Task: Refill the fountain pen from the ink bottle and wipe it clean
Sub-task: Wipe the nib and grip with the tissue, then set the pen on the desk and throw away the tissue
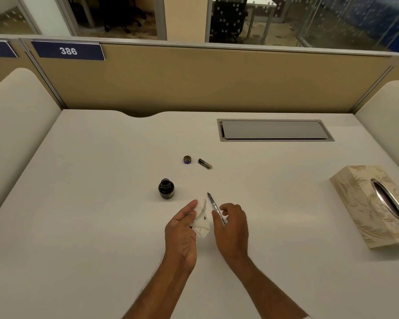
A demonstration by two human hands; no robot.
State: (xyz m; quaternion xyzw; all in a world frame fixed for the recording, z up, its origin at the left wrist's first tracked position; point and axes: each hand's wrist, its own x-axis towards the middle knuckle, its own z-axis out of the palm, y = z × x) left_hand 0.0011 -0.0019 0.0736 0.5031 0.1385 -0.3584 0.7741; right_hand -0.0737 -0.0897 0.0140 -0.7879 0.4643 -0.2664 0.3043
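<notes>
My left hand [181, 229] holds a crumpled white tissue [202, 217] that carries a small dark ink spot. My right hand [232, 224] grips the fountain pen [213, 206] by its clear barrel, nib pointing away and up to the left, close beside the tissue. The open ink bottle [166, 188], dark and round, stands on the desk just left of the tissue. Its cap [187, 159] lies farther back, and the pen's black cap [204, 163] lies next to it.
A patterned tissue box [364, 203] sits at the right side of the white desk [90, 203]. A grey cable hatch [274, 130] is set into the desk at the back right. A tan partition [217, 77] bounds the far edge.
</notes>
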